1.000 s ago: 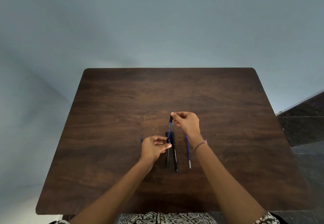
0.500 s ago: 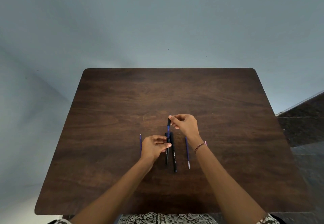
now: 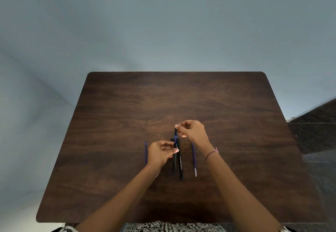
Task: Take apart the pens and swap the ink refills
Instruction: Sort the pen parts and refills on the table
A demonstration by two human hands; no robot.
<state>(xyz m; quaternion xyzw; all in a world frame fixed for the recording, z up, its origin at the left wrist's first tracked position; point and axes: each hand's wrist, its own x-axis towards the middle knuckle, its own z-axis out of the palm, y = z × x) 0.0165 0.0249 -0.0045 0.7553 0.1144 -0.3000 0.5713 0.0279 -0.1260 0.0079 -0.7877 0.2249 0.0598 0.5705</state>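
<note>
Black pen barrel (image 3: pixel 175 157) pinched in left hand (image 3: pixel 160 152), its tip section (image 3: pixel 175 131) in right hand's (image 3: pixel 193 130) fingertips.

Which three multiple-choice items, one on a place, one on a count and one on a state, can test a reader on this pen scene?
1. Where does the refill with the clear end lie?
A. right of the black pens
B. at the far table edge
C. under the left hand

2. How many loose refills lie on the table?
A. none
B. two
C. five

3. What is the right hand doing?
A. resting flat
B. pinching a black pen piece
C. holding a cup

Answers: 1 A, it lies beside the barrels. 2 B, another refill lies left of the left hand. 3 B, fingertips close on it.
</note>
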